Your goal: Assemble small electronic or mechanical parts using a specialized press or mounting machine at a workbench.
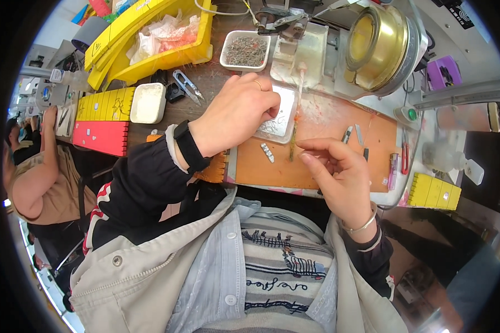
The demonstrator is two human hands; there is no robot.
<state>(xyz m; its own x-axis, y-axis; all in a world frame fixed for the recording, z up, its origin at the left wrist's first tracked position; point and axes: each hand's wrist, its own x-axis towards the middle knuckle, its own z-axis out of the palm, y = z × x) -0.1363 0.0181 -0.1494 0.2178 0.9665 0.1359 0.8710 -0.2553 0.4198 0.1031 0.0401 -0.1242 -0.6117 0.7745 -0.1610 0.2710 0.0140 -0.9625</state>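
Observation:
My left hand [236, 114] reaches over a shallow white tray [286, 114], its fingers curled down at the tray's left side. A few small, thin dark pieces lie in that tray. The fingertips are partly hidden, so what they pinch does not show. To the right, my right hand [339, 172] hovers above the orange work mat [328, 119], thumb and forefinger nearly together and the other fingers bent. Anything between them is too small to make out. A thin stick [293, 145] runs between the hands. Beside it lies a small white patterned piece [267, 152].
A white dish [245, 51] of small metal bits stands at the back, near a yellow bin [203, 47] with plastic bags. Blue-handled snips [187, 87] lie left. A gold spool [375, 50] stands back right; red-handled scissors [404, 155] lie right. Another person [47, 172] sits far left.

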